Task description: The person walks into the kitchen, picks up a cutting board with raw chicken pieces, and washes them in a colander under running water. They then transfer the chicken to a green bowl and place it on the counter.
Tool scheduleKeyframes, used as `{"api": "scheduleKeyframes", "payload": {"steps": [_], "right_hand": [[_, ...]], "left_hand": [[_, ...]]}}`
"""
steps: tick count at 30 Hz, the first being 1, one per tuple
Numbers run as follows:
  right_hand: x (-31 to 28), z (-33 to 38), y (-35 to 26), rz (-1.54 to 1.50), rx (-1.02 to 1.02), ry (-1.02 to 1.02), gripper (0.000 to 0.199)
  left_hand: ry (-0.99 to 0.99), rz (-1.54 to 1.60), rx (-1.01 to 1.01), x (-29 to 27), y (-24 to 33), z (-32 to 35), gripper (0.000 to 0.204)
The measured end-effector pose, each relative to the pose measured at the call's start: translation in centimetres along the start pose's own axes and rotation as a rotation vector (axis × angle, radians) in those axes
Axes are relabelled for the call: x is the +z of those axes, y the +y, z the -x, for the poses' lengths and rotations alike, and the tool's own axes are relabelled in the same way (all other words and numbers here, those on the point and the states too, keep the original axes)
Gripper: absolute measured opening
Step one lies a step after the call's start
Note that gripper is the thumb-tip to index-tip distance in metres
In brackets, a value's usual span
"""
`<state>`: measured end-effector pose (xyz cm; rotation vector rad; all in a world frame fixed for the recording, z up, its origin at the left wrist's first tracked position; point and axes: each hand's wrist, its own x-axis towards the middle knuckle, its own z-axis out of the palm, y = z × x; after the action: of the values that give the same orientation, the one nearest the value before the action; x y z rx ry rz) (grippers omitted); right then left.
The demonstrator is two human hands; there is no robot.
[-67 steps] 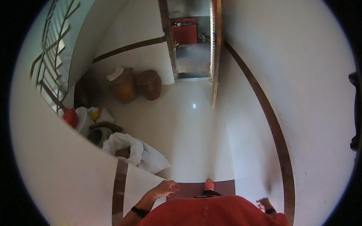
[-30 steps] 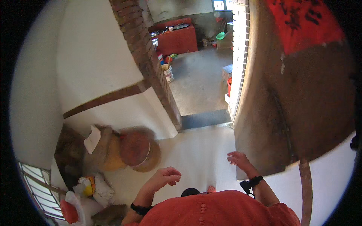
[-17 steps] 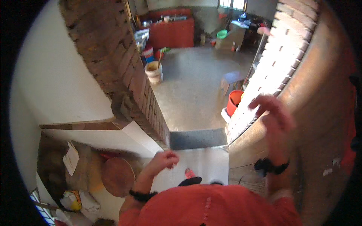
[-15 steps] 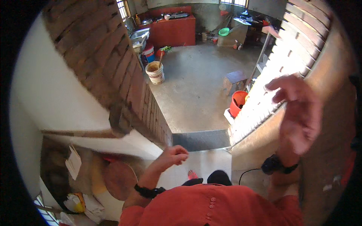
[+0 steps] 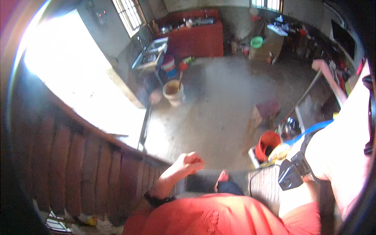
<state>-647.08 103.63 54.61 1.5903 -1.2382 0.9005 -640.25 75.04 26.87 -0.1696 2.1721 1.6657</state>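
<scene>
Head view: from my distant seat I look down past a red shirt (image 5: 219, 215) into a room with a grey floor (image 5: 219, 121). I see the left hand (image 5: 188, 163) near the middle, just right of a wall of brown bricks (image 5: 94, 160). Its fingers are bent inward with nothing seen between them; I cannot tell whether the tips meet the thumb.

Straight out on the far side of those fingers, slightly left and well apart, a round off-white plastic pail (image 5: 176, 100) stands on the floor. A thin wooden stick (image 5: 180, 79) rises steeply from it, its long axis leaning a little right. Of the two hands, the left is the nearer one to this pail.

I take the bleached shape at the right to be the right hand (image 5: 340, 141) (glare swallows most of it), so the state of its fingers I cannot tell. Below it sits a black boxy device (image 5: 290, 176) on the wrist; left of it, lower down, an orange-red round bucket (image 5: 268, 138) stands beyond the doorway.

As for writing, I find no label I can read; the pail's side carries darker marks, too blurred for me to make out.
</scene>
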Motion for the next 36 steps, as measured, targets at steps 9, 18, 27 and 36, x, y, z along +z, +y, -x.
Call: {"api": "scheduleKeyframes", "payload": {"steps": [9,18,27,36], "right_hand": [[-3.2,2.6,15.2,0.192,0.032,-0.018,0.043],[-4.7,4.4,26.4,0.449,-0.054,-0.128,0.039],[-0.9,23.1,44.1,0.901,0.323,-0.197,0.036],[-3.5,59.4,53.4,0.629,1.715,0.012,0.03]], "left_hand": [[0.102,0.33,-0.123,-5.1,5.6,-8.0,0.029],[0.109,0.33,-0.048,-8.9,7.4,-24.3,0.022],[0.247,0.408,-0.157,-21.2,0.1,-50.7,0.02],[-0.071,0.216,-0.224,-21.9,9.7,-80.9,0.023]]}}
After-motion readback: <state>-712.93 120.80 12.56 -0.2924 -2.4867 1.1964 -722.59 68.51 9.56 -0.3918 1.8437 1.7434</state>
